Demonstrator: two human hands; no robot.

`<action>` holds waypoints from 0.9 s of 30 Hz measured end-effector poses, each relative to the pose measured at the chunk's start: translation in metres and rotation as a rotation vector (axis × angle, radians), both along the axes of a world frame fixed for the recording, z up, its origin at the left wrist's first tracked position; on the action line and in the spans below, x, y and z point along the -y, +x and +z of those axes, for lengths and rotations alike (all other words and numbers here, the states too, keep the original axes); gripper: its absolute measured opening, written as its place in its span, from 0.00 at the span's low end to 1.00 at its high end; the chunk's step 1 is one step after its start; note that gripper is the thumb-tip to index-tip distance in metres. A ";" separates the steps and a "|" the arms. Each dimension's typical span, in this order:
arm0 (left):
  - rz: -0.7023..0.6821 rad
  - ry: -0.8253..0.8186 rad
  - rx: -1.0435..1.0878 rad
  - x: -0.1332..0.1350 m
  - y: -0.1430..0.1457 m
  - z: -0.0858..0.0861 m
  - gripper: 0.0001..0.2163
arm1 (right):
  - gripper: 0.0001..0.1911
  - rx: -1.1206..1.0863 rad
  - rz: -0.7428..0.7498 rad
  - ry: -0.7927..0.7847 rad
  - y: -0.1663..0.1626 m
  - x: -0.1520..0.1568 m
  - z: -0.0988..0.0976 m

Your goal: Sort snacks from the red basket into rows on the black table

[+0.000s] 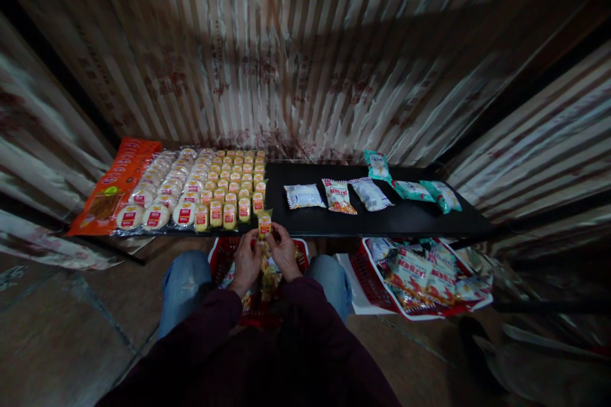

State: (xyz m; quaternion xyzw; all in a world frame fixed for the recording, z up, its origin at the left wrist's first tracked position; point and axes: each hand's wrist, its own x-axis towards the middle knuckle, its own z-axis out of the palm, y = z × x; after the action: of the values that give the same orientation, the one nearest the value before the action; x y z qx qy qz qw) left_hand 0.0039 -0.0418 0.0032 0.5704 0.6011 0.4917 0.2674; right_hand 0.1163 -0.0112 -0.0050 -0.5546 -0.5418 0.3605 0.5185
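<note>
A small yellow wrapped cake [264, 224] with a red and white label is held upright between my two hands, just at the shelf's front edge. My left hand [247, 262] pinches it from the lower left. On the other side my right hand [284, 253] grips it with thumb and fingers. Close by on the left, rows of similar wrapped cakes [230, 212] stand on the black shelf [305, 224]. Below my hands, between my knees, is a red basket [213, 261] with more packets, partly hidden by my arms.
Round white wrapped crackers [155, 216] line the shelf's left, beside an orange bag [112, 187]. Rightward lie a red-and-white snack bag [338, 196], silvery bags [371, 194] and teal bags [413, 190]. A second red basket [365, 270] full of bags sits at lower right. Striped curtain [305, 76] hangs behind.
</note>
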 end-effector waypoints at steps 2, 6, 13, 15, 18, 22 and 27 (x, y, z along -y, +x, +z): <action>0.000 -0.002 0.006 -0.005 0.000 0.002 0.16 | 0.16 0.024 0.003 0.000 -0.002 -0.008 0.004; -0.005 -0.003 0.017 -0.014 0.001 0.002 0.18 | 0.16 0.067 -0.004 -0.010 -0.004 -0.021 0.008; 0.005 -0.010 -0.057 -0.023 -0.002 0.003 0.20 | 0.14 0.215 -0.026 0.017 -0.008 -0.035 0.008; 0.004 -0.010 -0.078 -0.025 -0.002 0.004 0.21 | 0.15 0.257 -0.031 0.023 -0.009 -0.037 0.007; 0.005 -0.010 -0.105 -0.027 -0.002 0.003 0.23 | 0.15 0.285 -0.020 0.021 -0.011 -0.040 0.007; 0.007 -0.021 -0.135 -0.029 -0.001 0.000 0.23 | 0.14 0.312 -0.019 0.028 -0.011 -0.044 0.004; 0.034 -0.031 -0.233 -0.029 0.000 -0.003 0.23 | 0.14 0.317 -0.035 0.017 -0.010 -0.048 0.001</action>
State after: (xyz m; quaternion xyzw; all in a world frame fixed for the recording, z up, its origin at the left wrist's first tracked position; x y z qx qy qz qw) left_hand 0.0038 -0.0132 0.0005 0.6091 0.6454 0.4171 0.1961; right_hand 0.1063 0.0367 -0.0042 -0.6094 -0.6104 0.2546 0.4373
